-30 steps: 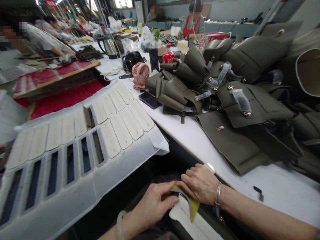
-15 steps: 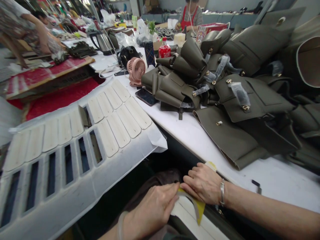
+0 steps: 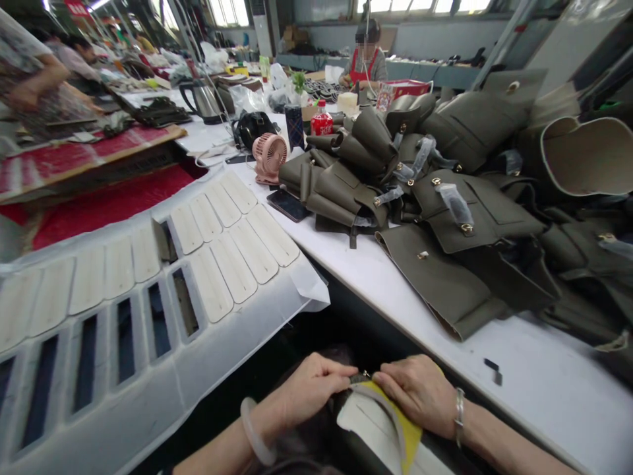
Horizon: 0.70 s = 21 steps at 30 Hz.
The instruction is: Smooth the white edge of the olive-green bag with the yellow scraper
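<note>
My left hand [image 3: 311, 389] and my right hand [image 3: 420, 392] meet low in the head view, below the table edge. Both pinch the top edge of a white-and-olive piece [image 3: 368, 425] that has a yellow strip [image 3: 408, 432] running along it. A small dark part [image 3: 360, 378] sits between my fingertips. My left wrist wears a pale bangle, my right a metal bracelet. The fingers of both hands are closed on the piece.
A heap of olive bag parts [image 3: 445, 198] covers the white table [image 3: 376, 270] on the right. A white sheet with cream oval pieces [image 3: 232, 237] lies at left. A pink fan [image 3: 270, 155], a phone [image 3: 288, 204] and a kettle [image 3: 202, 99] stand behind. Other people work further back.
My hands have come closer together on the piece's top edge and dropped lower in view. The camera has tilted up slightly.
</note>
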Each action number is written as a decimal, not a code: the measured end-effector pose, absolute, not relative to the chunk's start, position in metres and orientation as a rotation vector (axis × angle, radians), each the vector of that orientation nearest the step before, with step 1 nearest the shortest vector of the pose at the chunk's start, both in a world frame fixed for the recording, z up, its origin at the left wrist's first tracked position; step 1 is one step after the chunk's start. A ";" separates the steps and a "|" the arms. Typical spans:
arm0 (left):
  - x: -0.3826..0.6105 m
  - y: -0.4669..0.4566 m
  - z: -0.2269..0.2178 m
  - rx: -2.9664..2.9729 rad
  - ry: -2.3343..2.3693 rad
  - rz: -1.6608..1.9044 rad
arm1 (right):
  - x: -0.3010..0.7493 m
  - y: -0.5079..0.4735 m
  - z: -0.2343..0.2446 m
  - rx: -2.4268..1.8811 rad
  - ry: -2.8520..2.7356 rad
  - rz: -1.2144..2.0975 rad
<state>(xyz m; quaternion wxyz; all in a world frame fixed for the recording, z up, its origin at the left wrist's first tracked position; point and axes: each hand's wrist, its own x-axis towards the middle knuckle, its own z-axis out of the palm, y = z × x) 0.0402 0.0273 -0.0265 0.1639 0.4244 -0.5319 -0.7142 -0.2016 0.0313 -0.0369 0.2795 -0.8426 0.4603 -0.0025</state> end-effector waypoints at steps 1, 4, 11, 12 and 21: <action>0.040 0.027 -0.026 1.184 -1.495 -2.069 | -0.207 0.033 -0.039 -2.099 1.298 -0.039; 0.038 0.029 -0.023 1.152 -1.460 -2.098 | -0.217 0.033 -0.044 -1.653 1.437 -0.168; 0.036 0.029 -0.022 1.214 -1.414 -2.091 | -0.194 0.015 -0.041 -1.428 1.189 -0.322; 0.035 0.029 -0.022 1.213 -1.407 -2.100 | -0.192 0.013 -0.041 -1.380 1.109 -0.346; 0.035 0.037 -0.026 1.408 -1.509 -1.931 | -0.171 0.016 -0.047 -1.195 0.963 -0.449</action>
